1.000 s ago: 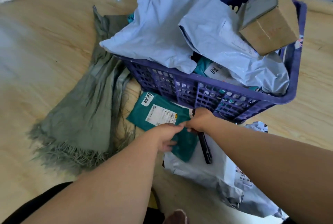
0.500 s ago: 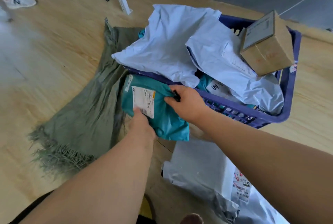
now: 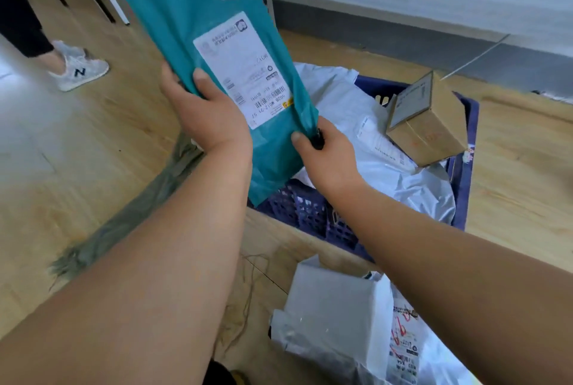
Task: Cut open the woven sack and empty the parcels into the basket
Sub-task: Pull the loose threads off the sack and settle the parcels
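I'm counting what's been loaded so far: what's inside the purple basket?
The purple basket holds white-grey poly mailers with a cardboard box on top. Anything beneath is covered, and the raised teal parcel hides its near-left corner.

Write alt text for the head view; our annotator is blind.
Both hands hold a teal parcel up over a purple basket of grey mailers and a cardboard box. The right hand also grips a black tool; the left hand pinches the parcel's edge.

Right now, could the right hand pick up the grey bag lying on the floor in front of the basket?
Probably not yet. The right hand is busy gripping a black tool and the corner of the teal parcel. Nothing covers the grey bag below that arm, so once the parcel drops into the basket, it looks reachable.
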